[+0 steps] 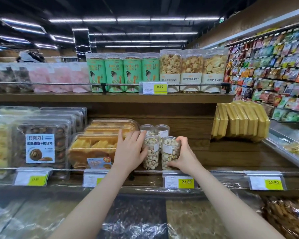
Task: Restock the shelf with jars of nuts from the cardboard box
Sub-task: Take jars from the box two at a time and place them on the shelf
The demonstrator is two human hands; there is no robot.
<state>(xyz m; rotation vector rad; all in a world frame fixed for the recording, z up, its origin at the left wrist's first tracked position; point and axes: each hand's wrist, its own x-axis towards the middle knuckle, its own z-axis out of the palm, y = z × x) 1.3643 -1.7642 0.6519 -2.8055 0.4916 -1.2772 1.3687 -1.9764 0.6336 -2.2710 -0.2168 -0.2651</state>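
Jars of nuts, four in all, stand two by two on the wooden shelf (231, 157), just right of the clear cake boxes (93, 149). We press our left hand (129, 149), fingers spread, against the front-left jar (151, 152), while our right hand (183, 157) curls around the front-right jar (169, 152). Two rear jars (154, 130) stand behind; yellow packs (240, 121) lean farther right of them.

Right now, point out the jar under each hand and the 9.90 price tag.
left front jar (151, 156): head view, on its nut-filled side wall.
right front jar (169, 153): head view, on its front wall.
9.90 price tag (160, 86): head view, on its yellow patch.
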